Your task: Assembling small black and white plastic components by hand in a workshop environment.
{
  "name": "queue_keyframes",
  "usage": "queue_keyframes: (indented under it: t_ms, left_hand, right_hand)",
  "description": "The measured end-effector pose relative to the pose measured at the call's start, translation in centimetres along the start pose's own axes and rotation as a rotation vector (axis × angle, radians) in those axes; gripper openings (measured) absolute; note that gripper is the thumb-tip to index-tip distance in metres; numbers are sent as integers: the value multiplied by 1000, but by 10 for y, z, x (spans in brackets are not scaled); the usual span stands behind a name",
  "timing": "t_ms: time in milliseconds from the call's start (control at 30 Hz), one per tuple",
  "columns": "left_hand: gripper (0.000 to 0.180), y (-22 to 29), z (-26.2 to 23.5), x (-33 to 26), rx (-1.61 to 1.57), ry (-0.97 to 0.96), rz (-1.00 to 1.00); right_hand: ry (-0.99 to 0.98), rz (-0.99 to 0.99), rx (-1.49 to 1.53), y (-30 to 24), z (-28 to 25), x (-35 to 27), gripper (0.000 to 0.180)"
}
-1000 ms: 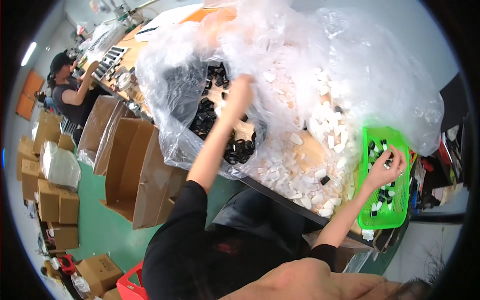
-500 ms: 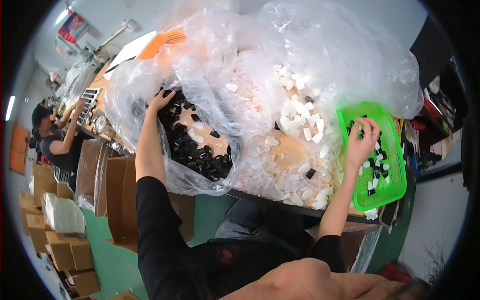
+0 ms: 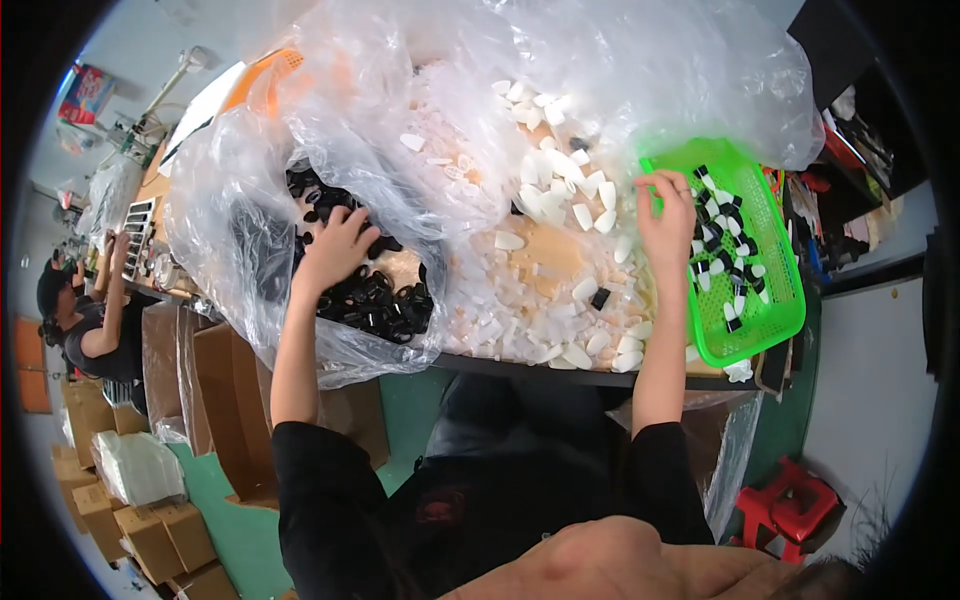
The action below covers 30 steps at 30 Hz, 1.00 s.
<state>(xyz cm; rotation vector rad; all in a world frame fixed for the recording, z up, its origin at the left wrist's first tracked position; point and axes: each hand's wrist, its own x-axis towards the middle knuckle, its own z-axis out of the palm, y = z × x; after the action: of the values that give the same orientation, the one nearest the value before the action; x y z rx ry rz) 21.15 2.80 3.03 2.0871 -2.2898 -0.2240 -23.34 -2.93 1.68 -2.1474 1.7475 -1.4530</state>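
Observation:
My left hand (image 3: 338, 248) reaches into a clear plastic bag (image 3: 400, 190), fingers spread over a heap of small black ring-like caps (image 3: 385, 308). No piece shows clearly in its grasp. My right hand (image 3: 668, 215) is at the left rim of a green perforated basket (image 3: 797, 300). Its fingers bend to the left with a gap at the thumb, and nothing is visible between them. In the basket lie several white tapered pieces with black caps on one end (image 3: 738, 245). Loose white tapered pieces (image 3: 545, 195) are strewn between my hands.
Translucent small pieces (image 3: 490, 325) cover the near table edge. A single black cap (image 3: 600, 298) lies among white pieces. Big clear plastic sheeting (image 3: 660, 70) bulges at the back. At left, another person (image 3: 95, 325) works by a rack. Cardboard boxes (image 3: 150, 540) and a red stool (image 3: 790, 500) stand below.
My left hand has moved from the bag's far edge down onto the black caps. The right hand has moved out from over the basket to its left rim. The view has shifted slightly.

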Motion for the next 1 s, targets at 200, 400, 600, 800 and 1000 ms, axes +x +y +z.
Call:
queue_keyframes:
  t_ms: [200,400,600,800,1000]
  left_hand:
    - [24,78,29,-27,-224,24,184]
    - [27,107,3,-35,-223,148,52]
    - [26,137,-48,-16,-640,364,88]
    - [25,176,-17,51,-1363,248,217]
    - [29,186,40,68,-2005,-20,120]
  right_hand:
    - [-149,-57,69,-12,16,-2,10]
    - [-369,-86,65,-25,28,-13,8]
    - [-439,-58,127,-24,45,-22,11]
    - [-245,-123,276,-39,72,-30,22]
    - [-197,118,527,-36,63,-23,20]
